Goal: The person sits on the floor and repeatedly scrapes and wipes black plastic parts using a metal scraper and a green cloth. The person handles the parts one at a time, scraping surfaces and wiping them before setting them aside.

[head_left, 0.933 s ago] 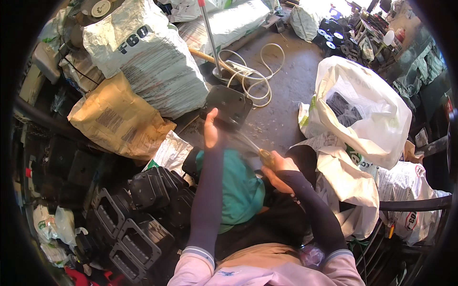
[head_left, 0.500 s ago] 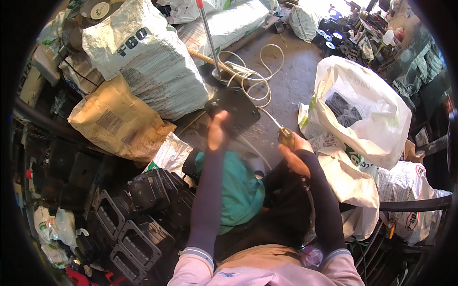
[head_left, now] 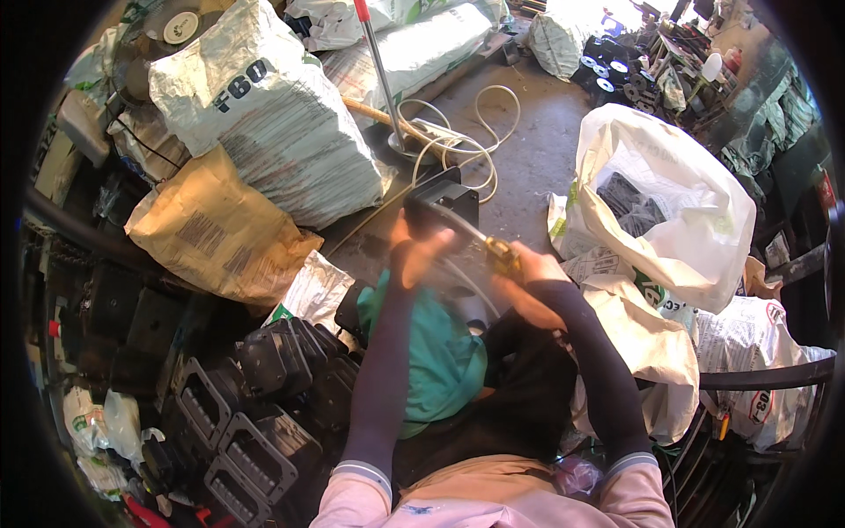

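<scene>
My left hand [head_left: 412, 253] is shut on a black boxy plastic part [head_left: 445, 197], held out over the concrete floor. My right hand [head_left: 531, 283] grips a screwdriver by its amber handle [head_left: 502, 254]. The thin shaft runs up and left to the black part. Both hands are motion-blurred. A teal cloth [head_left: 440, 356] lies across my lap under the forearms.
A white sack [head_left: 264, 132] and a brown sack [head_left: 216, 233] lie at the left. Below them is a pile of black parts [head_left: 264, 414]. An open white bag [head_left: 656, 198] at the right holds more black parts. A coiled white hose [head_left: 458, 132] lies beside a metal pole [head_left: 380, 66].
My right hand has risen from my lap with the screwdriver, toward the black part. My left hand and the part have shifted slightly right.
</scene>
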Demonstrator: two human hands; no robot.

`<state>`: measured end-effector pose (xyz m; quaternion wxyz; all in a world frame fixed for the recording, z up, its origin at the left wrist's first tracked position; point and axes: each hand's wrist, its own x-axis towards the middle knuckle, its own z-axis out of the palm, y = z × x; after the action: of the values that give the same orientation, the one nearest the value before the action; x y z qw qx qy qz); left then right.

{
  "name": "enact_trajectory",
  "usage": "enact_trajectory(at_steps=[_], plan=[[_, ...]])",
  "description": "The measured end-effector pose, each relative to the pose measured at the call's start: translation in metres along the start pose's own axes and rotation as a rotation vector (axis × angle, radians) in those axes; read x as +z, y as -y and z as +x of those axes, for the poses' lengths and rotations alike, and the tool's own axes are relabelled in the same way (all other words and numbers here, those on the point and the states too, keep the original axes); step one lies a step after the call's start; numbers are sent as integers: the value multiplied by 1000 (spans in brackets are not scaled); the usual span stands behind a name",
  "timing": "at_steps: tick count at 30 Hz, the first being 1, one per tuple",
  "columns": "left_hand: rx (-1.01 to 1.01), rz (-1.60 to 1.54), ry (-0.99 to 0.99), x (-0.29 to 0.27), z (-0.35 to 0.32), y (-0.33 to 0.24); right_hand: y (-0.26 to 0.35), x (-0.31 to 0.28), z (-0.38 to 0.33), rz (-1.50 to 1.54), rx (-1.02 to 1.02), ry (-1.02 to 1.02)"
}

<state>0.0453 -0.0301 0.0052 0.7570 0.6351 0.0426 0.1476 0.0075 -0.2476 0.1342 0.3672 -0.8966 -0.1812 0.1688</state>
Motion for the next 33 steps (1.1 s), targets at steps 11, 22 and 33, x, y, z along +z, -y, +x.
enact_trajectory(at_steps=[11,22,33], plan=[[120,106,-129,6,0,-6,-5,13,-2,-122,77,-26],[-254,-647,-335,-21,14,21,-20,53,-18,-96,206,112],[-203,-505,-315,-16,18,41,-17,55,-13,-73,128,34]])
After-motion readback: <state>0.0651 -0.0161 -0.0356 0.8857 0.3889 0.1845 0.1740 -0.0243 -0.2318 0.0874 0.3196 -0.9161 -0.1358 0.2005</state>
